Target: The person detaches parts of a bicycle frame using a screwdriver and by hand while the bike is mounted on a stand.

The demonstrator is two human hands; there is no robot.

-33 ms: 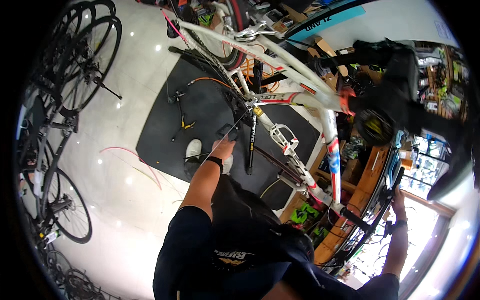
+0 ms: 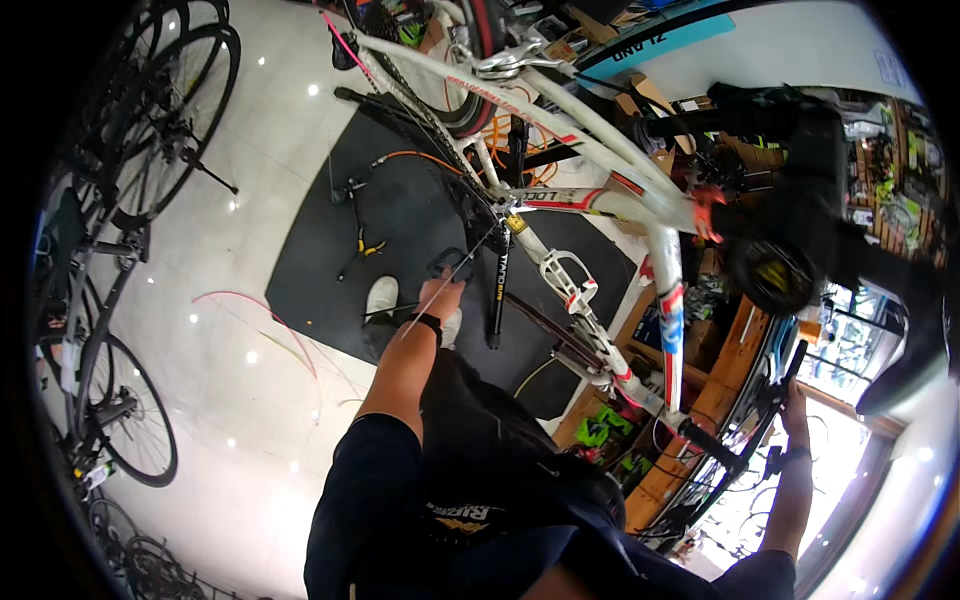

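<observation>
A white bicycle frame with red and blue marks (image 2: pixel 600 205) is held up in front of me, tilted. My left hand (image 2: pixel 440 293) is closed at the black pedal (image 2: pixel 450 262), near the crank and chain side. A thin pale line, like a cable or rod, crosses that hand; its kind is unclear. Far to the right, my right hand (image 2: pixel 794 408) is wrapped round the end of the black handlebar (image 2: pixel 765 420). Its fingertips are partly hidden by the bar. On the frame sits a white bottle cage (image 2: pixel 568 278).
Black mat (image 2: pixel 330 230) lies underfoot, with a yellow-handled tool (image 2: pixel 367 243) on it. A pink cable housing (image 2: pixel 265 308) curls on the pale floor. Several bicycles (image 2: pixel 110 230) line the left. A black repair stand clamp (image 2: pixel 775 260) and a wooden bench (image 2: pixel 705 420) stand right.
The view has shifted slightly. My left hand and the pedal have moved up a little; my right hand stays on the handlebar.
</observation>
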